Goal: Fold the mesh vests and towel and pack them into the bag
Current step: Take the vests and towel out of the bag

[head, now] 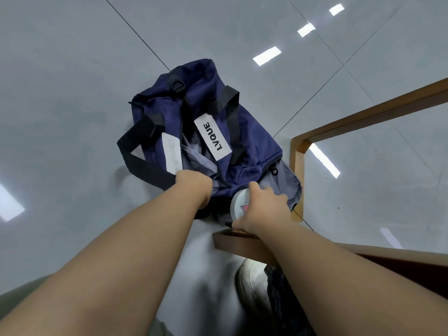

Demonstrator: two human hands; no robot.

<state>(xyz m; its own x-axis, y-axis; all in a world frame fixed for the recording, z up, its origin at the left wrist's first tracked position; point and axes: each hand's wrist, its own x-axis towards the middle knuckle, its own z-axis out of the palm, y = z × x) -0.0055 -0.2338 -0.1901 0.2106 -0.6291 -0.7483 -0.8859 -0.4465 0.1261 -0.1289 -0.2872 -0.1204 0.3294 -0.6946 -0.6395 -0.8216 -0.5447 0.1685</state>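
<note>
Holding the navy fabric duffel bag (218, 132) open on the grey tiled floor (72, 81), by the look of it: left hand (194, 184) is clenched on the rim at the bag's near edge. Right hand (263, 206) grips a white round object (236, 203) at the bag's mouth, fingers curled round it. Vests and towel not visible.

Bright overhead lighting glaring as white rectangles on glossy grey tiled floor (72, 69); wide-angle distortion bending edges; foreground forearms blurring slightly.
</note>
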